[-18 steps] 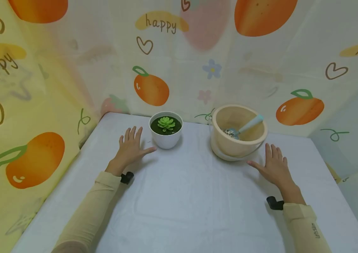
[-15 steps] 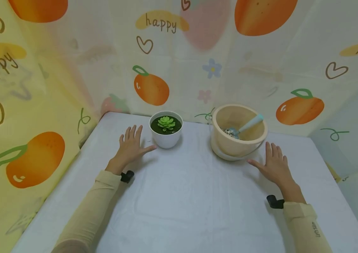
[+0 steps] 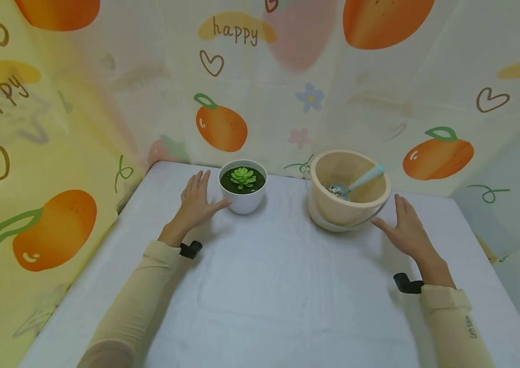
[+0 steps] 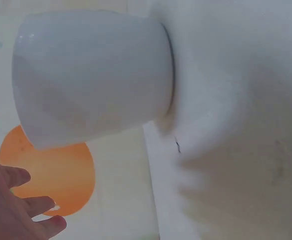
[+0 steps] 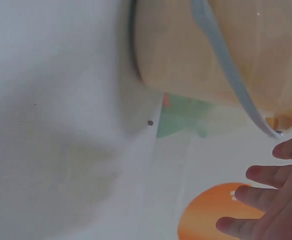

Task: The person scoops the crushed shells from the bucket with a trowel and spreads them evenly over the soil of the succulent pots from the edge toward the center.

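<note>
A white pot (image 3: 243, 203) with a green succulent (image 3: 243, 177) in dark soil stands at the back of the table, left of the middle. Just left of it is my left hand (image 3: 195, 203), fingers spread, thumb close to the pot's side; I cannot tell whether it touches. The left wrist view has the pot's smooth wall (image 4: 93, 80) near the fingers. To the right, a cream bucket (image 3: 333, 212) holds a light-blue-handled scoop (image 3: 367, 177) and some pale bits. My right hand (image 3: 407, 230) is beside the bucket's right side, fingers extended, near its handle (image 5: 230, 70).
A white cloth (image 3: 260, 286) covers the table. Behind and at the left hang printed curtains (image 3: 260, 92) with oranges and hearts, close to the table's back edge. A small dark speck (image 5: 150, 122) lies near the bucket.
Both hands have moved slightly forward; the left has come nearer the white pot and the right has shifted a little right along the bucket. The pot and bucket have stayed in place.
</note>
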The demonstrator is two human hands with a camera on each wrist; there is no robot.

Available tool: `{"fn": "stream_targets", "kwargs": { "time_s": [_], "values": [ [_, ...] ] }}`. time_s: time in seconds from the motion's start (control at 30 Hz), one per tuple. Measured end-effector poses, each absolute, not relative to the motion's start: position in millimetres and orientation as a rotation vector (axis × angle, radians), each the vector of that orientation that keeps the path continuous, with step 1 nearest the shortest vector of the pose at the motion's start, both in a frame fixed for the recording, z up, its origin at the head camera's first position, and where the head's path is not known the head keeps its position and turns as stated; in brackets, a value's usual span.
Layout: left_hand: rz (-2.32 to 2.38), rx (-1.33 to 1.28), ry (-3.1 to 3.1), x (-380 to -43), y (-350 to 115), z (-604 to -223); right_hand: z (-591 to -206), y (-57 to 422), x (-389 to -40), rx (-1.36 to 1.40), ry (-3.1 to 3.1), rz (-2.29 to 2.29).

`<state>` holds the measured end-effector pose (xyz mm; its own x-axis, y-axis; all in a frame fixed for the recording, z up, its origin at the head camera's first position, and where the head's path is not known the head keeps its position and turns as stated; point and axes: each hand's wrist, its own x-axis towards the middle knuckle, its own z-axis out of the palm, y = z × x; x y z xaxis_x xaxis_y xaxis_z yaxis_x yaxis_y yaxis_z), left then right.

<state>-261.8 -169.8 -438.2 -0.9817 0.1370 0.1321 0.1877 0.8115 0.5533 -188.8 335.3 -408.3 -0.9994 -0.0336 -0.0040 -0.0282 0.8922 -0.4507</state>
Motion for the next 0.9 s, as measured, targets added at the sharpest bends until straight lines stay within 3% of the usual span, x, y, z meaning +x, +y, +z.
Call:
{"fn": "stream_targets", "kwargs": {
  "time_s": [0.9],
  "values": [
    [-1.047, -0.564, -2.801, -276, -102, -399, -361, 336, -215, -0.076, 3.032, -0.906]
  ]
}}
